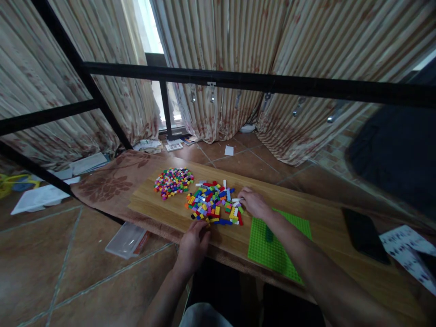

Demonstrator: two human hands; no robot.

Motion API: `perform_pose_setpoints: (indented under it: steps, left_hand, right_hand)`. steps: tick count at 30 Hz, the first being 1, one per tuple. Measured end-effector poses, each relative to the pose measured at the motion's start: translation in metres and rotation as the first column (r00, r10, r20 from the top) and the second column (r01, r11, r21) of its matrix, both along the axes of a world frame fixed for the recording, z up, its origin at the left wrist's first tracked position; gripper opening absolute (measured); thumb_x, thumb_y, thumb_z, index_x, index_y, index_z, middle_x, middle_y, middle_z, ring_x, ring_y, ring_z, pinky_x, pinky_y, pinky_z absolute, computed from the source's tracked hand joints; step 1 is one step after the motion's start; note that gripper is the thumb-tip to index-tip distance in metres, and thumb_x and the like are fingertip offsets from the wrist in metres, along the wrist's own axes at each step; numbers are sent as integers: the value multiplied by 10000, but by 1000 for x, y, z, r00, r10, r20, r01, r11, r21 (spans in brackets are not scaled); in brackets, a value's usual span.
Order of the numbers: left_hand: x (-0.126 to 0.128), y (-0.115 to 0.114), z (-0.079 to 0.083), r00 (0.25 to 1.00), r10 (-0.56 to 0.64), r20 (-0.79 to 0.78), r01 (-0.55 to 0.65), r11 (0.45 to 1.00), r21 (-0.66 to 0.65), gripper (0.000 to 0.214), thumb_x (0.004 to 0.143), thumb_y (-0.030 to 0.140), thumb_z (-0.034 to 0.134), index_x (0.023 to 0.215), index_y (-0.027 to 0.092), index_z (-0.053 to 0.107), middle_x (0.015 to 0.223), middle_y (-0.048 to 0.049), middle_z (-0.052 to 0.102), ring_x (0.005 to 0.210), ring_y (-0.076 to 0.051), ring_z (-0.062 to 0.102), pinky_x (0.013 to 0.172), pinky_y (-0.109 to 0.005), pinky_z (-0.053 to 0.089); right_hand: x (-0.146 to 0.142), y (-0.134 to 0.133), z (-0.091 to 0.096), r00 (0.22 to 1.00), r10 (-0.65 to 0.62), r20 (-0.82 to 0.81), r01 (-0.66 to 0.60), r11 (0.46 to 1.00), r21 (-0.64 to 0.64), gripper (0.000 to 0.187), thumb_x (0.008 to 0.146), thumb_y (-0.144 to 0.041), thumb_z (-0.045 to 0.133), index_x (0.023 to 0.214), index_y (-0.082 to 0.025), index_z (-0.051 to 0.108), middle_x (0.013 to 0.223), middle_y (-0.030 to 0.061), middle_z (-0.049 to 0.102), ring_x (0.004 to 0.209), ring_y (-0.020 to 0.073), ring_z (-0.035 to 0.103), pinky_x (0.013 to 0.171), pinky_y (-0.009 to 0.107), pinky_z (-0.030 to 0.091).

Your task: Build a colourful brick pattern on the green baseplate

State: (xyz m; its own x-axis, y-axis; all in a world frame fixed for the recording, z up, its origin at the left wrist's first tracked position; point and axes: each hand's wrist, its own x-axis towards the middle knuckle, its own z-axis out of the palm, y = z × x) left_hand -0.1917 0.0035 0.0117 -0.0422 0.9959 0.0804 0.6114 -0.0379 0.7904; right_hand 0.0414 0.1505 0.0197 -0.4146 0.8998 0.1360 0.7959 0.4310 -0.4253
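Note:
A loose heap of mixed building bricks (214, 202) lies on the wooden board between my two hands. My right hand (252, 202) reaches to the heap's right side, fingers bent together, the tips beside a white brick (235, 200). Whether they grip a brick is too small to tell. At the near edge of the board, my left hand (194, 243) has its fingers curled by the heap's front, close to small yellow bricks; what is in them is hidden. Under my right forearm is a green baseplate (259, 243), with a dark green brick (269, 235) on it.
Smaller colourful bricks form a second pile (173, 181) on the left of the wooden board (143, 204). A dark phone-like slab (364, 235) lies at the right, near a printed sheet (408, 252). A clear plastic box (126, 240) is on the floor. A black metal rail (238, 79) crosses behind.

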Motion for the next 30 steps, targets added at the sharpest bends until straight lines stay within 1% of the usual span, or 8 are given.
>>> perform_pose_setpoints:
  steps: [4, 8, 9, 12, 16, 19, 24, 30]
  left_hand:
    - [0, 0, 2, 1000, -2, -1, 2, 999, 32, 201, 839, 195, 521, 1013, 201, 620, 1106, -82, 644, 1024, -216, 630, 945, -385, 495]
    - [6, -2, 10, 1000, -11, -2, 11, 995, 104, 212, 855, 242, 506, 1021, 202, 631, 1085, -81, 653, 1014, -216, 631, 916, -362, 505]
    - [9, -2, 13, 1000, -20, -3, 20, 993, 117, 215, 858, 253, 504, 1022, 202, 633, 1079, -80, 656, 1002, -214, 634, 897, -352, 511]
    - [25, 0, 20, 998, -63, 2, 62, 990, 124, 232, 861, 278, 508, 1038, 199, 637, 1067, -77, 661, 941, -203, 645, 822, -320, 527]
    - [57, 6, 25, 985, -173, 20, 169, 979, 117, 223, 864, 257, 506, 1029, 193, 641, 1020, -67, 669, 838, -173, 644, 759, -291, 522]
    - [82, 11, 25, 970, -242, 23, 239, 967, 91, 215, 874, 240, 499, 1030, 187, 636, 1031, -68, 665, 826, -161, 636, 747, -280, 515]
    - [114, 25, 22, 948, -318, -16, 318, 945, 75, 187, 871, 172, 495, 998, 187, 632, 1008, -52, 666, 841, -150, 633, 792, -275, 499]
    - [134, 38, 12, 941, -329, -78, 334, 940, 65, 194, 846, 138, 531, 1009, 175, 629, 974, -53, 661, 778, -146, 622, 738, -269, 492]
  right_hand:
    - [19, -19, 20, 997, -68, -28, 69, 997, 35, 125, 865, -184, 543, 845, -214, 662, 913, 51, 659, 870, 181, 600, 803, 290, 425]
    - [70, -59, 38, 976, -192, -105, 198, 979, 52, 170, 897, -271, 488, 944, -230, 647, 899, 32, 681, 820, 176, 620, 784, 300, 448]
    - [86, -72, 40, 947, -244, -208, 256, 966, 31, 157, 874, -295, 521, 920, -224, 653, 869, 27, 686, 788, 176, 626, 756, 296, 459]
    - [128, -110, 32, 797, -438, -417, 447, 891, -81, 201, 804, -381, 611, 884, -206, 667, 837, 35, 699, 752, 194, 639, 705, 306, 478]
    - [147, -149, 6, 693, -522, -498, 509, 843, -175, 253, 780, -443, 627, 828, -198, 673, 800, 39, 696, 764, 212, 640, 716, 324, 483]
    - [135, -160, -8, 742, -509, -437, 494, 855, -158, 230, 842, -413, 557, 864, -218, 678, 838, 34, 694, 786, 206, 641, 736, 327, 480]
    - [112, -156, -14, 866, -362, -345, 392, 920, 19, 215, 916, -303, 466, 877, -236, 666, 890, 33, 676, 836, 188, 639, 778, 316, 479]
    - [108, -148, -27, 903, -310, -296, 366, 918, 153, 186, 920, -270, 492, 862, -230, 664, 874, 42, 676, 853, 202, 615, 787, 335, 483]
